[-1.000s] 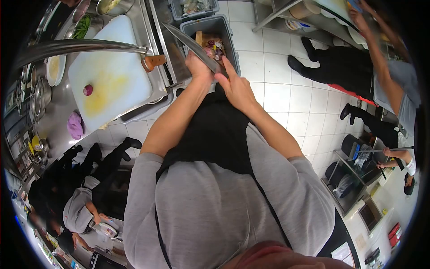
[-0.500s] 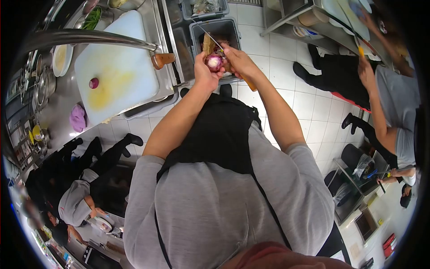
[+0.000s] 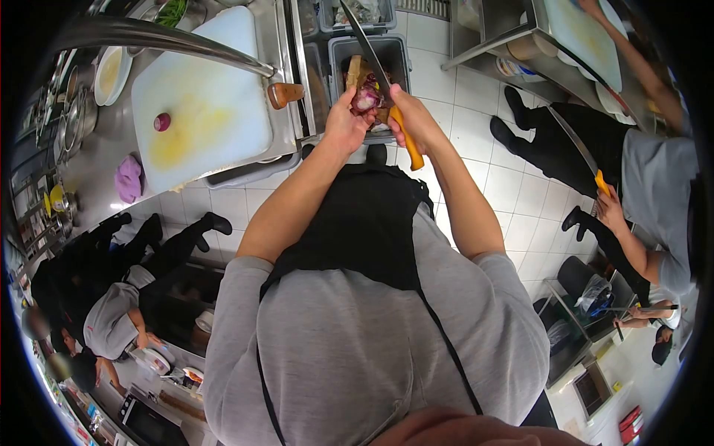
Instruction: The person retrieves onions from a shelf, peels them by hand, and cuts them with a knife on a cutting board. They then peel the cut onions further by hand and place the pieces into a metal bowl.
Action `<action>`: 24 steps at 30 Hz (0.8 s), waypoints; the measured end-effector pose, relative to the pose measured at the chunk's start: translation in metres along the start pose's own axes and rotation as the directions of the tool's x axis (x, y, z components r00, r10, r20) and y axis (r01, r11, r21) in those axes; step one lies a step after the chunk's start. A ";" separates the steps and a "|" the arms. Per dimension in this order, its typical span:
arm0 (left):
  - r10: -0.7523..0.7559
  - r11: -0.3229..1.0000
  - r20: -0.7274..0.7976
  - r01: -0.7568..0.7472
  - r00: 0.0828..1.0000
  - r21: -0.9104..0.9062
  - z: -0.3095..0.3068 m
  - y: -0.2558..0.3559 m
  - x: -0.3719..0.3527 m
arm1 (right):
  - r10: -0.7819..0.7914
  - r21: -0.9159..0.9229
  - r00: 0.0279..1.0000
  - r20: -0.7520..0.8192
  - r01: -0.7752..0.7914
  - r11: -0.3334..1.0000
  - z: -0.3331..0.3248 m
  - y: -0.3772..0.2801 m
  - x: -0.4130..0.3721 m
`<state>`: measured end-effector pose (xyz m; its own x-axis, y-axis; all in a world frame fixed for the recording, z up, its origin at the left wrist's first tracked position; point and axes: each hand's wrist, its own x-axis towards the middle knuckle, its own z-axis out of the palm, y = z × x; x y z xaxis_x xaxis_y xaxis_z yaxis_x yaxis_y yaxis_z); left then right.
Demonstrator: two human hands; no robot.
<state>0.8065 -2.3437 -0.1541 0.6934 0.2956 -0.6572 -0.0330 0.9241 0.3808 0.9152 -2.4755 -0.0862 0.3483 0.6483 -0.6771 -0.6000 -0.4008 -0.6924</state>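
Note:
My left hand (image 3: 345, 128) is closed around a red onion (image 3: 367, 101), partly peeled with a pale end showing. In my right hand (image 3: 418, 123) is a kitchen knife (image 3: 364, 42) with an orange handle, its blade pointing up and away just beside the onion. Both hands are over the near edge of a grey bin (image 3: 408, 61), which has scraps in it. A smaller red onion (image 3: 162, 122) lies on the yellow-stained white cutting board (image 3: 238, 123) to the left.
A metal bar (image 3: 171, 44) crosses above the board, near a brown wooden handle (image 3: 285, 94). A purple cloth (image 3: 129, 178) and a white bowl (image 3: 112, 76) are on the steel counter. To the right, a co-worker's hand (image 3: 613, 214) grips another knife (image 3: 574, 140). Other people stand lower left.
The knife has come away from across the onion and turned, its broad side now showing. My right hand has shifted right and slightly down. The right co-worker's knife has swung lower.

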 end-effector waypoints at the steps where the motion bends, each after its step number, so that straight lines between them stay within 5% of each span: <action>1: 0.037 0.999 0.004 -0.037 0.999 -0.006 0.003 0.000 -0.001 | -0.023 0.005 1.000 0.008 0.022 1.000 0.003 0.000 -0.007; 11: 0.226 0.947 0.176 -0.258 0.958 0.189 0.013 0.010 -0.018 | -0.075 0.030 0.997 0.034 0.074 0.997 0.007 0.004 -0.033; 17: 0.164 0.974 0.282 -0.200 0.945 0.105 0.015 0.020 -0.029 | -0.066 0.054 0.998 0.024 0.065 0.996 0.005 0.006 -0.037; 24: 0.160 0.949 0.330 -0.237 0.930 0.207 0.008 0.018 -0.027 | -0.092 0.076 0.991 0.098 0.085 0.994 0.010 0.006 -0.048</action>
<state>0.7926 -2.3374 -0.1242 0.8773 0.3431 -0.3355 -0.0465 0.7567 0.6522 0.8878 -2.5026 -0.0550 0.3299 0.7424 -0.5830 -0.6215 -0.2940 -0.7261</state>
